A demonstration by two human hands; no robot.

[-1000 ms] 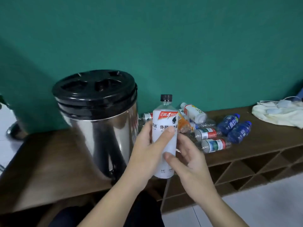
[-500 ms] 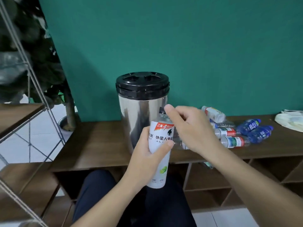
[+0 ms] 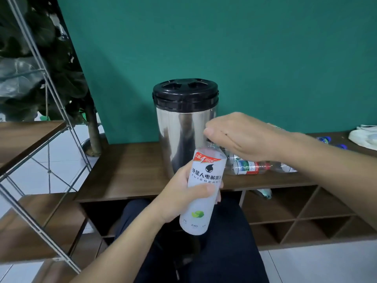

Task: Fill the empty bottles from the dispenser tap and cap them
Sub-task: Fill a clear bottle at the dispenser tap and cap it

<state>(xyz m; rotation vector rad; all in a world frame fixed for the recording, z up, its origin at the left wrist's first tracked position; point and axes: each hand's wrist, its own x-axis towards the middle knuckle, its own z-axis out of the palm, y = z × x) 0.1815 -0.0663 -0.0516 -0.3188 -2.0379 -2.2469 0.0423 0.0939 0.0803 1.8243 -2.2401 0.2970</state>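
The left hand (image 3: 183,198) wraps the white-labelled bottle (image 3: 202,193) around its middle, thumb across the front of the label and the other fingers curled behind, holding it nearly upright over the lap at about 6 o'clock from the dispenser (image 3: 184,123). That firm mid-body grip looks meant to keep the bottle from turning. The right hand (image 3: 238,137) comes in from 3 o'clock and arches over the bottle's neck, fingers bunched downward around the dark cap (image 3: 210,140); only a sliver of the cap shows under the thumb, so the hand probably pinches it, though the contact itself is hidden. Judging by this pose, the step is unscrewing the cap so the bottle can go under the tap, which cannot be seen here.

The steel dispenser with its black lid stands on the wooden shelf (image 3: 126,172), close to the front edge, presumably so a bottle fits below its spout. At 3 to 4 o'clock from it, more bottles (image 3: 251,167) lie on their sides on the shelf, waiting their turn. A pale cloth (image 3: 363,137) sits at the far right end of the shelf
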